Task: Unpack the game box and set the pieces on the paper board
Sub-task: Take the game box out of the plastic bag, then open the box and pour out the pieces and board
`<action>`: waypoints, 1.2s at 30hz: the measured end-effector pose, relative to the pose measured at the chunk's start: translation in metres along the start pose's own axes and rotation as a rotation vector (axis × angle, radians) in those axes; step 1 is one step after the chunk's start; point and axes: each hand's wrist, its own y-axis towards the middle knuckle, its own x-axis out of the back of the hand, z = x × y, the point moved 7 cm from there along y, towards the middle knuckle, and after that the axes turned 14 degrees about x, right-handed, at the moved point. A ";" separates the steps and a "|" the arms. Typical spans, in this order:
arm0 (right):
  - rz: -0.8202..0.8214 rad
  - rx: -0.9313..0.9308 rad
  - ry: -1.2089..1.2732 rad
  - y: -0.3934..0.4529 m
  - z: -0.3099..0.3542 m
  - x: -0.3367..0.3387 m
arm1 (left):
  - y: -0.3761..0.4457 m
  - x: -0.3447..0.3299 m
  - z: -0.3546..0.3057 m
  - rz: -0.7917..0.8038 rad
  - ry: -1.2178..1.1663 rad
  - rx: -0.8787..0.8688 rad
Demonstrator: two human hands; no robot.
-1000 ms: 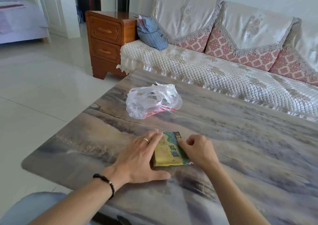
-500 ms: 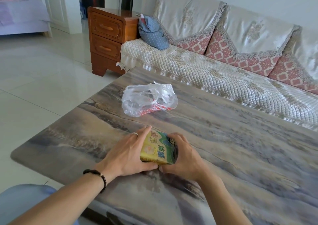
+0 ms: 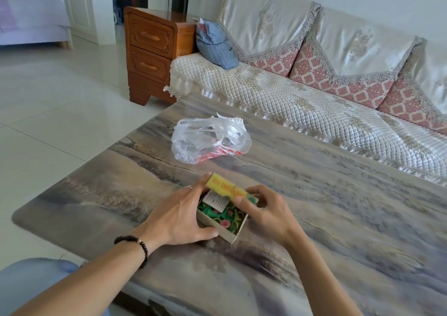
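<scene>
Game box [image 3: 223,221] sits open on the surface between both hands, green and pink pieces [image 3: 226,220] and a folded paper [image 3: 215,201] showing inside. Left hand [image 3: 179,215] grips its near side, thumb curled at the front corner. Right hand [image 3: 267,210] pinches the yellow lid [image 3: 226,187], tilted up past the fingertips. Box's far end is hidden. Both forearms reach in from below.

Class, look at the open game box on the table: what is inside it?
The game box holds green and pink plastic pieces and a folded printed paper. The yellow lid and both hands hide the far part, so no count is possible.
</scene>
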 end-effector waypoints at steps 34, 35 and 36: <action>-0.615 -0.504 0.340 0.066 -0.079 0.027 | 0.000 -0.002 -0.009 0.000 0.123 -0.067; -0.587 -0.449 0.188 0.061 -0.068 0.032 | 0.001 -0.002 -0.008 0.001 0.124 -0.070; -0.556 -0.372 0.066 0.055 -0.053 0.034 | 0.001 -0.002 -0.008 0.002 0.123 -0.070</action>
